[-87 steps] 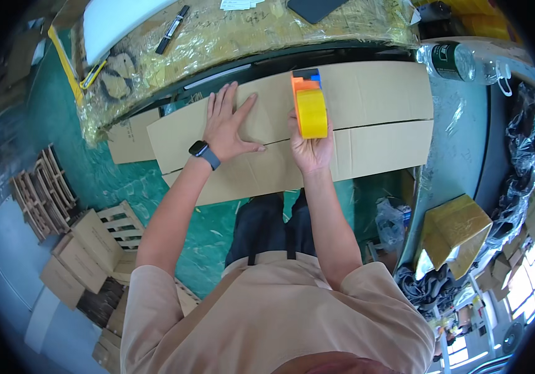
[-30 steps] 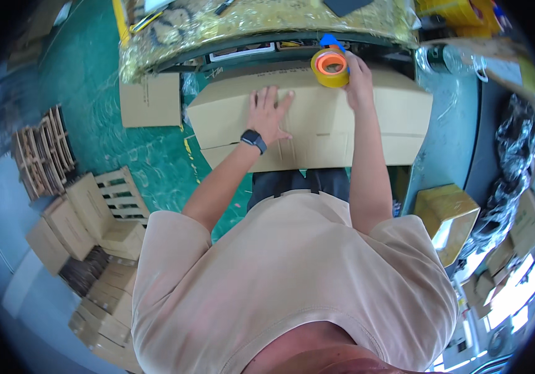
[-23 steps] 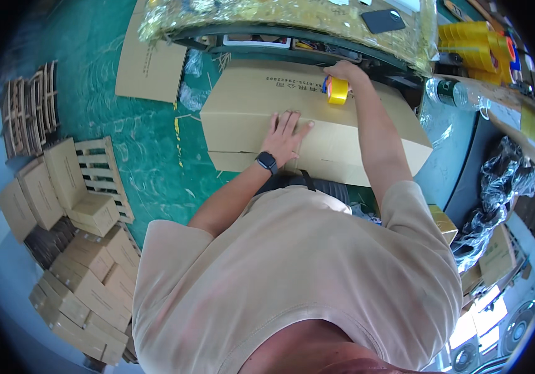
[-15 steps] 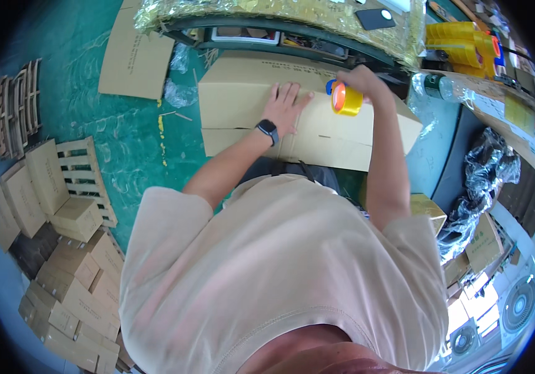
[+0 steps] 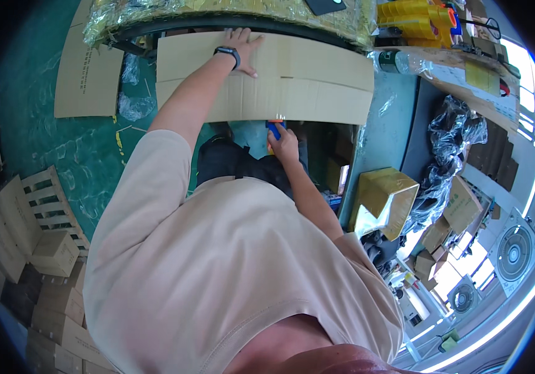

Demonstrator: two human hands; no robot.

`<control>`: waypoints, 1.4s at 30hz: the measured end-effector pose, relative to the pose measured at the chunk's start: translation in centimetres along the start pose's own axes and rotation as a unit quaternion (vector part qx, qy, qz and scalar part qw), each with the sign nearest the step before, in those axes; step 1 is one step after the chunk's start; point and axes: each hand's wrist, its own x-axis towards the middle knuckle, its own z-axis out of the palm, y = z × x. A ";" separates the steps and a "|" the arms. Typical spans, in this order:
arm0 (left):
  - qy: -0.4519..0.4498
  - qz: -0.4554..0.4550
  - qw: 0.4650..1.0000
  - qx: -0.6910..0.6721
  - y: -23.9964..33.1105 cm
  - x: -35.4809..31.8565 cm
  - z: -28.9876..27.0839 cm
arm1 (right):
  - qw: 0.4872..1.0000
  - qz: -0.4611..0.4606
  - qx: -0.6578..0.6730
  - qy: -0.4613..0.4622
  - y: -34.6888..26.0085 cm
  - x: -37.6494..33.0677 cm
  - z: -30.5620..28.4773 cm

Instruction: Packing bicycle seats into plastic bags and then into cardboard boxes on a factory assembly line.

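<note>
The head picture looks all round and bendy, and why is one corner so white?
Head view: the fisheye lens bows straight lines, so the cardboard box edges curve and the rim goes black. Daylight from the windows at the right glares white; the left hand on the box looks sharp.

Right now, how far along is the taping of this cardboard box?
Done: the cardboard box has its top flaps folded shut, with the left hand pressing flat on them. In hand: the right hand holds the tape dispenser just below the box's near edge. I cannot tell whether tape already covers the top seam. The flat cardboard sheet lies unfolded on the floor.
</note>
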 end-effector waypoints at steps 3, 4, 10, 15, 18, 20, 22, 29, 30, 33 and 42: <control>0.019 -0.004 1.000 0.011 -0.6 -2.3 1.4 | 0.985 0.093 0.013 -0.142 3.2 0.2 2.3; 0.052 0.002 0.999 -0.004 -0.3 -1.6 0.9 | 0.969 0.129 0.003 -0.210 5.8 0.7 2.8; 0.175 -0.130 0.976 -0.018 1.8 -8.4 6.7 | 0.927 0.186 0.273 -0.178 1.9 0.5 2.6; 0.293 -0.349 0.890 0.017 -3.2 -13.8 10.8 | 0.917 0.051 0.296 -0.262 -5.6 -0.3 -5.3; 0.311 -0.388 0.868 -0.001 -6.8 -13.9 11.5 | 0.924 -0.012 0.256 -0.283 -7.6 -1.0 -10.0; 0.280 -0.402 0.872 0.001 -8.8 -15.6 11.1 | 0.910 -0.030 0.277 -0.307 -8.1 -1.1 -12.0; 0.248 -0.411 0.877 -0.009 -7.8 -16.8 9.4 | 0.912 -0.072 0.280 -0.292 -8.1 -1.3 -14.6; 0.075 -0.154 0.647 -0.743 14.1 -27.9 -7.1 | 0.851 -0.389 0.349 0.053 -10.0 -3.2 -25.0; 0.121 -0.108 0.589 -0.792 18.2 -29.7 -9.6 | 0.845 -0.399 0.353 0.039 -10.5 -3.2 -24.9; 0.250 -0.176 0.576 -0.758 21.7 -32.1 -8.0 | 0.856 -0.418 0.275 -0.127 -13.3 -2.5 -23.6; 0.469 -0.068 0.299 -0.829 3.1 -34.8 -10.6 | 0.820 -0.541 0.134 -0.133 -25.2 5.4 -14.4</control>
